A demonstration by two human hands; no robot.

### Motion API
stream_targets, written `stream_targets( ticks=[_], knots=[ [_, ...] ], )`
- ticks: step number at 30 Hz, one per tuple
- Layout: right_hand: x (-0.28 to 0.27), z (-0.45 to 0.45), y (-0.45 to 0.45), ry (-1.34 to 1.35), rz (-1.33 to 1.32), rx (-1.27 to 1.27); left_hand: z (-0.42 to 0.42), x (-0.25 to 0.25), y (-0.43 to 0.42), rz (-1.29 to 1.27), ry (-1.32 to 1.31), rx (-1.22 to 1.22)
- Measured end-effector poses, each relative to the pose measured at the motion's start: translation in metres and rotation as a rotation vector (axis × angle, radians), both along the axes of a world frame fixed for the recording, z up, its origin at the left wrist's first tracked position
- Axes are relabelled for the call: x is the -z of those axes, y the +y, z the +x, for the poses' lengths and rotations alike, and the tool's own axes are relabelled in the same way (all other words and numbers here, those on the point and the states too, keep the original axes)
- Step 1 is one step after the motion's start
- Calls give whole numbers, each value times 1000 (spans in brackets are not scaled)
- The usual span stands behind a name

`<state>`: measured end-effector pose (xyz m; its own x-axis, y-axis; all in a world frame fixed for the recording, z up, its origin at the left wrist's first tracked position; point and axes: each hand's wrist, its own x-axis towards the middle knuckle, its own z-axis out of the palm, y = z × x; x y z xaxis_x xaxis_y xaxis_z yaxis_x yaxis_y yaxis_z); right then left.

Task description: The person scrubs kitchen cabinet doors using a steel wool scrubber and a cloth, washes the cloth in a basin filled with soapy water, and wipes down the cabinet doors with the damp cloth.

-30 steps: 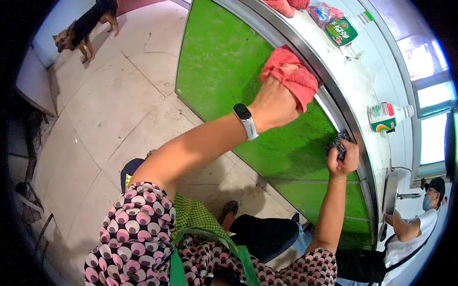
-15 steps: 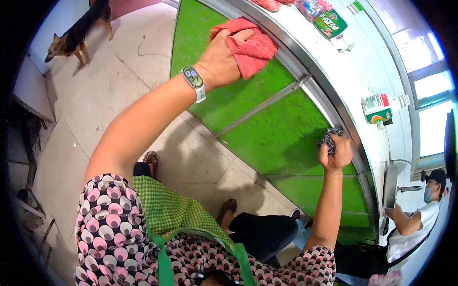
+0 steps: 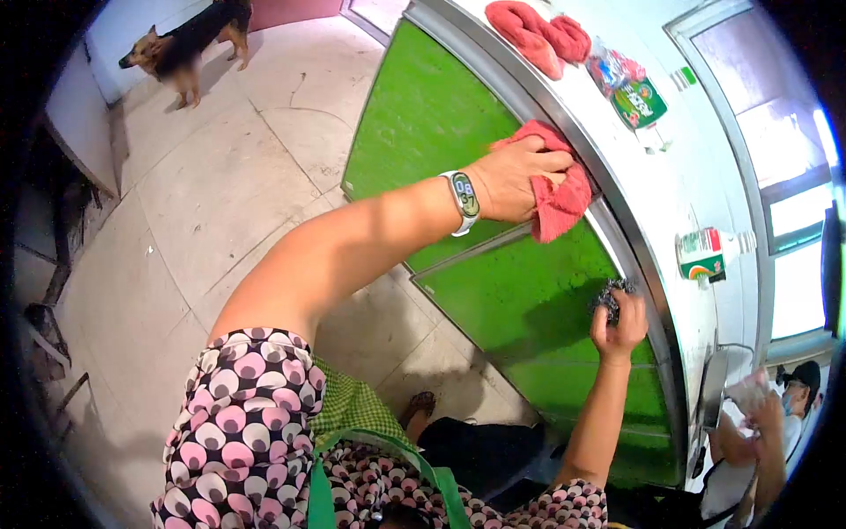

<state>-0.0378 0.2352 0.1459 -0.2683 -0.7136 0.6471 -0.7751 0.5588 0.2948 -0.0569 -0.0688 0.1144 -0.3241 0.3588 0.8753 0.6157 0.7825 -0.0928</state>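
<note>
Head-worn view, forward and downward.

Bright window (image 3: 798, 295) glare at right — soft shadows on floor (image 3: 231, 189) — fisheye-bent edges, black corners.

The green cabinet (image 3: 520, 286) has a shiny front with silver metal strips and some dark smudges. A fuzzy red cloth (image 3: 562, 212) is held all bunched up by the cabinet's top edge, one end poking out. A gray, curly wire scrubber (image 3: 606, 301) is held near the same edge, farther right.
</note>
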Motion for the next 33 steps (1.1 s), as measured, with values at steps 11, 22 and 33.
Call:
stream_targets(
  ticks=[11,22,33],
  knots=[
    [4,16,26,-52,5,67,7,9,-189,354,-21,-540],
    [15,9,10,-118,14,5,-44,0,-133,1019,-18,-389],
    [32,26,11,-209,-33,27,10,27,40,614,-144,-192]
  ],
)
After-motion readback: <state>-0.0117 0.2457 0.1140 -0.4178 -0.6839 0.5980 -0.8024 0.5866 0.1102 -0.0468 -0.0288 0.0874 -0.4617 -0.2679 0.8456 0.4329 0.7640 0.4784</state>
